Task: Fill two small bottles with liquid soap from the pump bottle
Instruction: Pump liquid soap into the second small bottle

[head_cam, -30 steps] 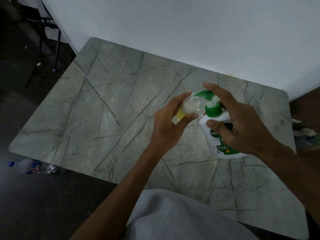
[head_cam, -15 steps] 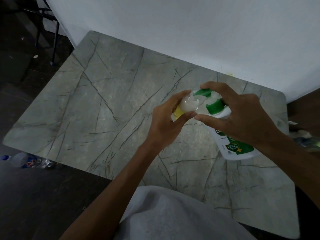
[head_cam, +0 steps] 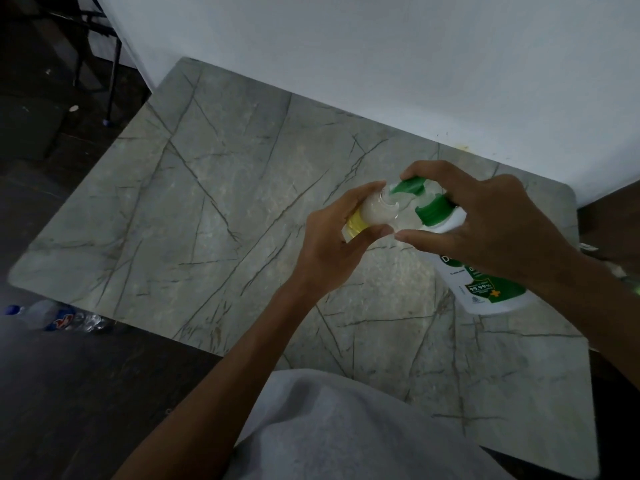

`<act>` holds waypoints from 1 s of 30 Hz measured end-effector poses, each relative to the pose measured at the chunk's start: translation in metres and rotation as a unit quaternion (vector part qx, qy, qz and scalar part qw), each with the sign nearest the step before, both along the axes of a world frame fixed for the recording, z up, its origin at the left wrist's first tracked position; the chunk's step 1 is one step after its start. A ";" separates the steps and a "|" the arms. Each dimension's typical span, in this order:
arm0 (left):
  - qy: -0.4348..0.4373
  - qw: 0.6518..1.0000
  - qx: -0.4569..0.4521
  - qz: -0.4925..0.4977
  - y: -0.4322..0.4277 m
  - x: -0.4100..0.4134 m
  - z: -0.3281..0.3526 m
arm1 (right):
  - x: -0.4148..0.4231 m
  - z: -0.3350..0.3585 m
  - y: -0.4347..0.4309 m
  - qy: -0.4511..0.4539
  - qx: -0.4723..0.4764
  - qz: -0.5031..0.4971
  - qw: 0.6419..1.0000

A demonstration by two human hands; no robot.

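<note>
Nearest, grey cloth (head_cam: 346, 427) at bottom edge. Just beyond, left grip (head_cam: 332, 251) curled round small bottle (head_cam: 375, 216), held up off the surface (head_cam: 207, 220), tilted, mouth right at green nozzle (head_cam: 408, 187). Right grip (head_cam: 491, 230) wrapped on pump bottle (head_cam: 485, 285), finger on pump head, thumb underneath, bottle leaning, base low near surface. Judged mid-fill on first small bottle: whitish inside, yellow low down, level hard to read. No second small bottle in view, so likely half or more left. Surface grey, veined, stone-look, rounded corners, butted against white wall (head_cam: 381, 64). Dark floor (head_cam: 86, 393) to left, plastic bottle (head_cam: 52, 317) lying on it, metal legs (head_cam: 112, 81) far back.
</note>
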State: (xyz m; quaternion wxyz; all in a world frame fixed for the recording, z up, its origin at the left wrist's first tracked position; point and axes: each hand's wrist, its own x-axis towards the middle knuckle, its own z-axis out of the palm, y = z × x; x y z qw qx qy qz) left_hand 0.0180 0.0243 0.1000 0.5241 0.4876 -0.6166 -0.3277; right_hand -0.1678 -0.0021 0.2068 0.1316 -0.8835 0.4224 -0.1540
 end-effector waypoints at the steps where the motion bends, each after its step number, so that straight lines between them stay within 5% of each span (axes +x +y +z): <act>1: 0.004 1.000 0.000 -0.001 0.000 0.000 0.000 | 0.000 0.000 0.000 -0.005 0.000 0.000 1.000; 6: 0.011 1.000 -0.001 -0.008 0.001 -0.003 0.000 | 0.003 0.000 0.002 -0.053 0.023 -0.018 0.998; 30: 0.019 1.000 0.003 -0.006 0.003 -0.001 -0.007 | 0.006 -0.001 0.004 -0.002 0.019 -0.024 1.000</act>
